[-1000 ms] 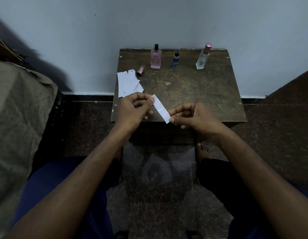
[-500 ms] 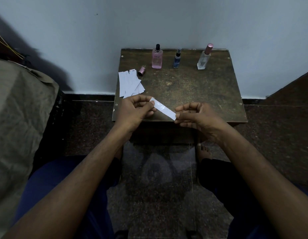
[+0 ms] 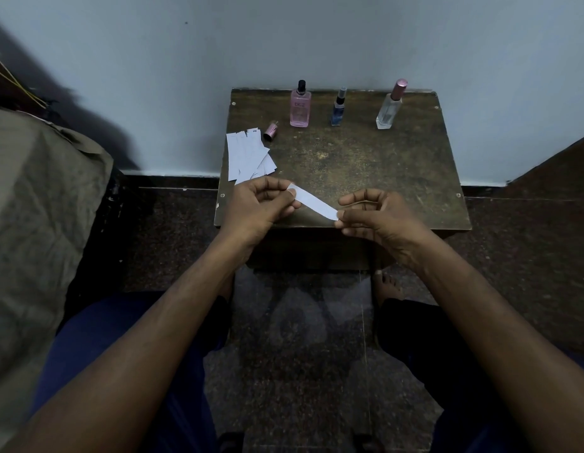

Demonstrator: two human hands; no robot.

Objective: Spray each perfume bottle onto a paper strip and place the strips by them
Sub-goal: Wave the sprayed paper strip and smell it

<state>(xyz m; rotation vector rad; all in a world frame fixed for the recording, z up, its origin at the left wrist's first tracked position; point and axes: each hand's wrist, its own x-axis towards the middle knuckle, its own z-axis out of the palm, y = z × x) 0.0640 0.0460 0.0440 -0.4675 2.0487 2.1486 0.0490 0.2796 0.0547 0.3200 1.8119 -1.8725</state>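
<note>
A white paper strip [image 3: 315, 203] is stretched between my two hands over the near edge of the small wooden table [image 3: 365, 165]. My left hand [image 3: 259, 207] pinches its upper left end and my right hand [image 3: 375, 214] pinches its lower right end. At the table's back stand three perfume bottles: a pink one with a black nozzle and no cap [image 3: 300, 107], a small blue one [image 3: 338, 109] and a clear one with a pink cap [image 3: 389, 107]. A pink cap [image 3: 271, 131] lies on its side left of the pink bottle. Several loose strips [image 3: 248, 156] lie at the table's left.
The table stands against a pale wall. A bed or seat under a beige cloth [image 3: 39, 223] fills the left side. The dark tiled floor [image 3: 300, 338], my knees and my bare foot [image 3: 387, 286] are below the table's near edge.
My right hand has moved right and pulled the strip out flatter and longer between the hands. The left hand has stayed nearly in place.
</note>
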